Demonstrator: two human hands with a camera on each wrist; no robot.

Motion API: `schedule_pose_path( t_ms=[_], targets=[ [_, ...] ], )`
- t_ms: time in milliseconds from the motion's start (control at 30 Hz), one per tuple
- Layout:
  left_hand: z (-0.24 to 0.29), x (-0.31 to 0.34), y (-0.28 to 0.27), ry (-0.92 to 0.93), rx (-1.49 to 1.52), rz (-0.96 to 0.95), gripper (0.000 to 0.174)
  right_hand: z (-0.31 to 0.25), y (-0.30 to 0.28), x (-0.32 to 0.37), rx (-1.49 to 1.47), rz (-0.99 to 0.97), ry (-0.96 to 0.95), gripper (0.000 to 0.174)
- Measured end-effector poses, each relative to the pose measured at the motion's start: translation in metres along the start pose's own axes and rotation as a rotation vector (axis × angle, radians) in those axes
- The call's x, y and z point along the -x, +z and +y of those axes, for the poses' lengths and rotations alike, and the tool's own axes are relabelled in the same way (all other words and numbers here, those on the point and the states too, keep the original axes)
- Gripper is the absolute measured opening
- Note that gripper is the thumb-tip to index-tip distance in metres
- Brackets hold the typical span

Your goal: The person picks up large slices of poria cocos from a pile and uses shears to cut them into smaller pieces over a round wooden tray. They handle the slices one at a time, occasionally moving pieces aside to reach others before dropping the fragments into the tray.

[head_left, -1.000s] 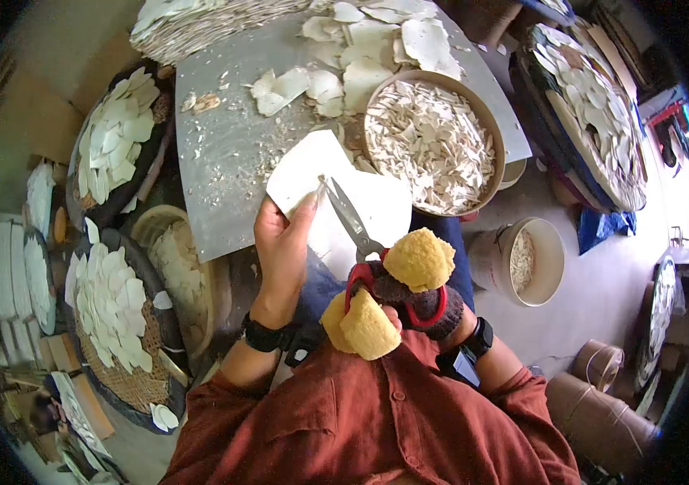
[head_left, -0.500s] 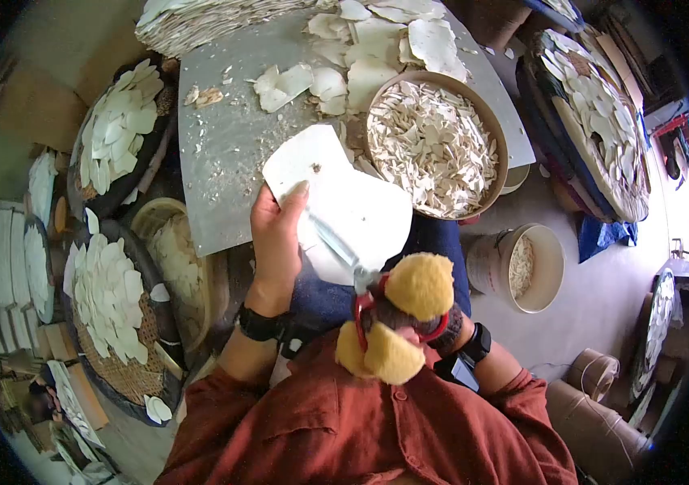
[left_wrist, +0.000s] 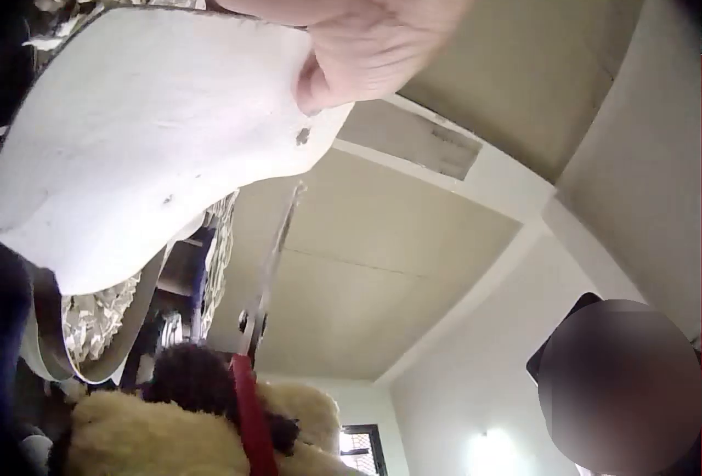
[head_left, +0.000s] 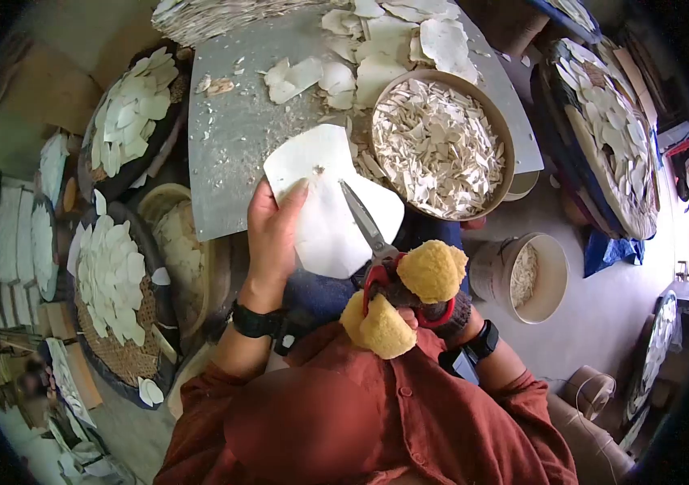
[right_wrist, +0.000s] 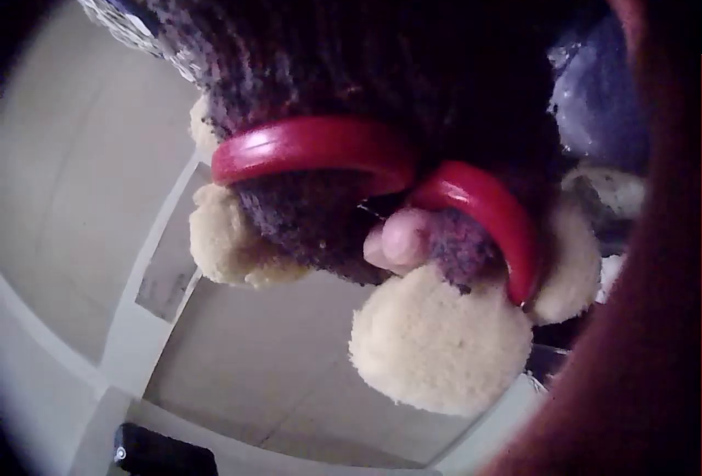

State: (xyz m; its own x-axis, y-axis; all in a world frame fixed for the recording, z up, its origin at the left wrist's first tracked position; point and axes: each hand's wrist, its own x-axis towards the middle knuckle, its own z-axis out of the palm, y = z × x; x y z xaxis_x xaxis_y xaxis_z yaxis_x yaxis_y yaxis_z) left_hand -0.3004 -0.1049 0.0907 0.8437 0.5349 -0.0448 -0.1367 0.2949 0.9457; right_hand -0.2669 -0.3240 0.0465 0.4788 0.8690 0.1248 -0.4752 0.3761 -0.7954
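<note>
My left hand [head_left: 273, 242] pinches a flat white sheet [head_left: 340, 230] at its left edge, thumb on top. Its outline is irregular, and a small dark spot shows near the thumb. In the left wrist view the sheet [left_wrist: 143, 136] spreads out from the fingers, with two dark specks on it. My right hand [head_left: 450, 317], in a dark knitted glove, grips red-handled scissors [head_left: 366, 222] with fingers through the loops. Yellow spongy lumps [head_left: 431, 272] cover some of the fingers. The blades lie nearly together, pointing up-left over the sheet in the head view, their tip close to the spot.
A round tub [head_left: 509, 170] full of white chips stands on the grey table [head_left: 227, 174], near more white pieces [head_left: 381, 77]. On the floor at right is a bucket [head_left: 555, 279] with chips. Round trays [head_left: 168, 323] of white pieces stand at left and right.
The scissors drew back from the dark spot toward my body, then came up over the sheet again. My left hand kept its grip on the sheet. The head view shifted slightly.
</note>
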Motion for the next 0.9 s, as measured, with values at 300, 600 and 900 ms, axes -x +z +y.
schedule_pose_path(
  t_ms=[300,600,900],
  targets=[
    [0.006,0.003,-0.019,-0.040,-0.115,-0.089,0.026,-0.002,-0.033,0.010,0.949,0.016,0.064,0.026],
    [0.015,-0.015,-0.052,-0.171,-0.302,-0.259,0.025,0.046,-0.049,-0.007,-0.655,0.118,0.279,0.021],
    [-0.001,-0.012,-0.074,-0.418,-0.156,-0.417,0.036,0.050,-0.062,0.002,0.499,-0.054,0.334,0.019]
  ],
)
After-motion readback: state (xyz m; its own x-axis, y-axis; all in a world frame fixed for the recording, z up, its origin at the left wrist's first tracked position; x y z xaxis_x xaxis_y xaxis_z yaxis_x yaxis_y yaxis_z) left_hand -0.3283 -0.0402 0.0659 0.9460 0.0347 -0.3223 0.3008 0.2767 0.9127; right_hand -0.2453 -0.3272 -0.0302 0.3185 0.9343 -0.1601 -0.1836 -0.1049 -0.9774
